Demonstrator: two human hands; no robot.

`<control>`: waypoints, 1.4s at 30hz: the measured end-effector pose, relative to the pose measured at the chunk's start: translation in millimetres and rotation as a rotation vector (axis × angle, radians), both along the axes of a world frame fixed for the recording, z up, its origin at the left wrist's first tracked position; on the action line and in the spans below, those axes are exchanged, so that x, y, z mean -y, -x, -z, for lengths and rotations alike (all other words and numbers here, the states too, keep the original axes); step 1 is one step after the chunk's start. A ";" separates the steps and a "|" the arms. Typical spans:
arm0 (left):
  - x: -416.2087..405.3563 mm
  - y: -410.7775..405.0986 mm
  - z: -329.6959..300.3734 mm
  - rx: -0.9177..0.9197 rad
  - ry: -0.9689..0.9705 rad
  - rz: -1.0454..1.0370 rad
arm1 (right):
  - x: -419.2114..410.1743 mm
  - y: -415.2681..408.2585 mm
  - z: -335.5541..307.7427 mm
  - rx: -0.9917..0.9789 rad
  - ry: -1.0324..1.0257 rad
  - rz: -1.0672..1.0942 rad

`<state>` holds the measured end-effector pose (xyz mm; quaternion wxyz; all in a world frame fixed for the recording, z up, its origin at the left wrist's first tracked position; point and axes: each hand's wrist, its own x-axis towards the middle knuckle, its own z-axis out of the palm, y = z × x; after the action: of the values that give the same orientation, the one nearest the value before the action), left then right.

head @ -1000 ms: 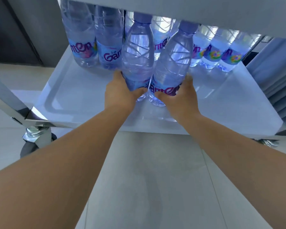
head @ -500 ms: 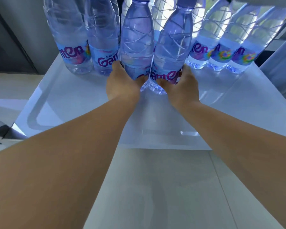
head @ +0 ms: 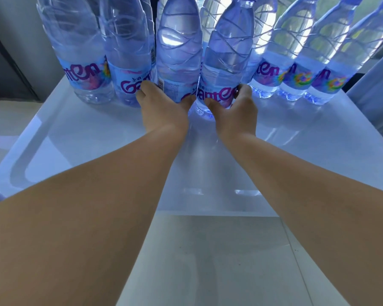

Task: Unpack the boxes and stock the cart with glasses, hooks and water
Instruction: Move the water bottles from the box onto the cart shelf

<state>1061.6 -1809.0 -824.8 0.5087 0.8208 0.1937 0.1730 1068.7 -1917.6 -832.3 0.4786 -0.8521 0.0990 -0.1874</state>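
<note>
**Two water bottles held at the back of a white cart shelf**

The left bottle (head: pixel 179 51) and the right bottle (head: pixel 227 54) stand upright, side by side and touching, in the middle of the shelf's rear half. The left hand (head: pixel 164 107) grips the left bottle low on its label, fingers curled round its left side and thumb across the front. The right hand (head: pixel 234 109) grips the right bottle at the same height, thumb on the purple lettering and fingers wrapped round its right side. The right bottle's base shows just above the shelf surface; whether it is in contact cannot be told.

More bottles flank the pair. Two labelled bottles (head: pixel 102 62) stand to the left, the nearer one just beside the left hand's knuckles. A row of three bottles (head: pixel 296 69) runs off to the right, and further bottles stand behind.

The cart shelf (head: pixel 80 142) is glossy white with a raised rim and rounded corners; it reflects the bottles. Below its front edge lies a pale tiled floor (head: pixel 219 261). A dark panel (head: pixel 7 69) stands at the left; grey curtain folds (head: pixel 378 89) hang at the right.
</note>
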 end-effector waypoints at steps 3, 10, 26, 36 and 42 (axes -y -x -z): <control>2.3 -3.8 1.3 0.006 0.014 -0.012 | -2.6 -6.0 2.5 -0.004 0.028 0.005; 4.2 -12.2 -0.1 0.002 -0.016 -0.030 | -14.8 -9.2 0.5 -0.011 0.085 0.041; -12.9 -18.9 2.4 0.016 -0.088 -0.025 | -33.5 -15.3 -2.5 -0.044 0.161 0.093; -7.8 3.6 11.7 -0.103 -0.215 0.129 | -35.0 -16.5 5.0 -0.116 0.265 0.073; -5.0 2.0 10.5 -0.181 -0.267 0.185 | -34.6 -18.4 4.9 -0.135 0.258 0.067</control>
<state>1059.6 -1804.0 -835.3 0.3893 0.9076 0.1377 0.0752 1087.1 -1883.0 -837.2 0.3510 -0.9133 0.1343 -0.1568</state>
